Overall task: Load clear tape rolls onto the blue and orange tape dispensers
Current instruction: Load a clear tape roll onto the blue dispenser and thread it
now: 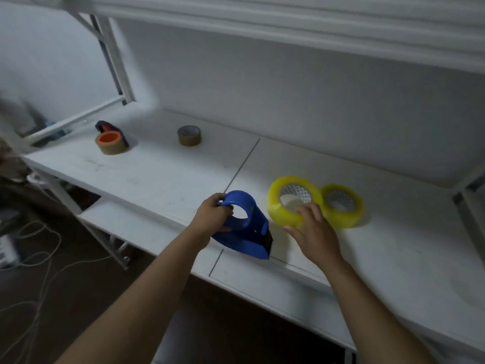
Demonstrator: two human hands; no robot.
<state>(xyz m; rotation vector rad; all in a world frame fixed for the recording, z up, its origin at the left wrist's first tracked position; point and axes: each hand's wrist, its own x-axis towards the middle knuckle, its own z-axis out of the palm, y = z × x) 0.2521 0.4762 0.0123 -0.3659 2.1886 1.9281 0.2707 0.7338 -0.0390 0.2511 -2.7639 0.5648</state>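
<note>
yellowish tape roll (294,203) in right grip (313,227)

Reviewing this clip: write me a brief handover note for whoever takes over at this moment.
Left hand grips the blue dispenser at the table's front edge; its hub is bare.
Right hand grips a clear roll, tilted up beside it.
Second clear roll lies just right of the first.
Orange dispenser, far left, carries a brown roll; a loose brown roll lies nearby.
Done: no clear roll loaded.
Left: load both dispensers.
</note>
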